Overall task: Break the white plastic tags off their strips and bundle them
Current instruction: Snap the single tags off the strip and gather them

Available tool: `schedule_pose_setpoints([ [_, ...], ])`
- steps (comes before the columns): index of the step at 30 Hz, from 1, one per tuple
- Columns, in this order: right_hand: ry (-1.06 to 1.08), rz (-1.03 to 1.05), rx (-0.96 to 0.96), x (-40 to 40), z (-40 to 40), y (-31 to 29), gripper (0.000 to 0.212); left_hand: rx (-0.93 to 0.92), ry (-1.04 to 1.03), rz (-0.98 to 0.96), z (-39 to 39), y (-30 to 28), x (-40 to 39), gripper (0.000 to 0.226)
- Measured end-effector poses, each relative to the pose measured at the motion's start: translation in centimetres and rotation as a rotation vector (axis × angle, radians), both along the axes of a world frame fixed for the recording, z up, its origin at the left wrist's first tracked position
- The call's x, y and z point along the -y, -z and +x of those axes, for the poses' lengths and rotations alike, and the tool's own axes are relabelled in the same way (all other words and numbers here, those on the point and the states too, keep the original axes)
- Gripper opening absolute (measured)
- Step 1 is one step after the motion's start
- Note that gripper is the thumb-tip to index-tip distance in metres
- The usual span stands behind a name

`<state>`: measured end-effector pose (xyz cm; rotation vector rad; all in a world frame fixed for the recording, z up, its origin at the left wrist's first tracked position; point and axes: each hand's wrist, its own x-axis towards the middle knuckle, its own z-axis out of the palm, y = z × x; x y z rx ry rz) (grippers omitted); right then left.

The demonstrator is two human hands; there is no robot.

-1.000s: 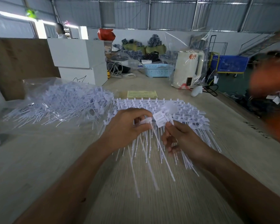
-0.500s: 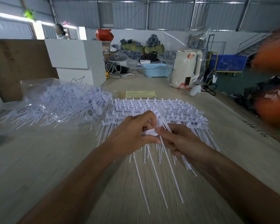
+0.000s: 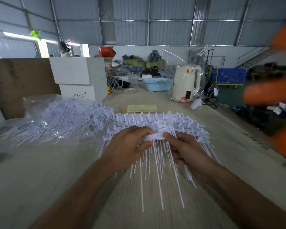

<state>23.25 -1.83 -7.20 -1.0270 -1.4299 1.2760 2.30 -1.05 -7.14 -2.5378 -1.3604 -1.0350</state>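
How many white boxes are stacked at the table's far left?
2: the upper white box sits on the lower white box, behind the bagged tag pile. Others may hide behind them.

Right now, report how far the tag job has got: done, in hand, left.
Done: a heap of loose tags lies on clear plastic at the left, though no tied bundle is visible. In hand: the left hand and right hand pinch one strip between them, its long tails hanging down. Left: a stack of unbroken strips still lies on the table behind the hands.
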Motion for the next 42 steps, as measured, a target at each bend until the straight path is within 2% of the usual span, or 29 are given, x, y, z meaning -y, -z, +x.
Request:
schedule_pose_setpoints([
  [3, -0.031, -0.007, 0.016, -0.1, 0.2, -0.1, 0.028, -0.012, 0.008, 0.076, -0.2, 0.0, -0.1, 0.031],
  [8, -0.065, 0.112, 0.119, 0.2, 0.3, -0.4, 0.023, -0.011, 0.100, 0.125, -0.2, 0.2, -0.5, 0.020],
  [13, -0.083, 0.361, 0.338, 0.1, 0.6, -0.7, 0.017, 0.066, 0.211, -0.059, -0.2, 0.1, -0.8, 0.029],
  [16, -0.042, 0.485, 0.511, -0.2, 0.7, -0.6, 0.021, 0.154, 0.254, -0.165, -0.3, 0.1, -0.9, 0.027],
  [18, -0.037, 0.519, 0.559, -0.2, 0.7, -0.5, 0.020, 0.196, 0.264, -0.206, -0.3, 0.1, -0.9, 0.026],
  [21, -0.029, 0.476, 0.436, -0.3, 0.6, -0.3, 0.019, 0.250, 0.279, -0.201, -0.4, 0.3, -0.9, 0.010],
  [24, -0.039, 0.408, 0.298, -0.3, 0.5, -0.1, 0.020, 0.208, 0.281, -0.181, -0.1, 0.6, -0.6, 0.025],
  [26, -0.050, 0.339, 0.219, -0.3, 0.5, -0.1, 0.024, 0.182, 0.254, -0.132, 0.2, 0.6, -0.5, 0.025],
  [29, -0.067, 0.258, 0.147, -0.4, 0.6, 0.0, 0.028, 0.251, 0.198, -0.075, 0.0, 0.5, -0.7, 0.026],
  [32, -0.088, 0.228, 0.179, -0.4, 0.6, 0.2, 0.031, 0.288, 0.140, -0.033, -0.3, 0.5, -1.0, 0.023],
  [42, -0.123, 0.141, 0.216, 0.0, 0.4, 0.1, 0.032, 0.222, 0.064, 0.021, 0.1, 0.4, -0.4, 0.019],
])
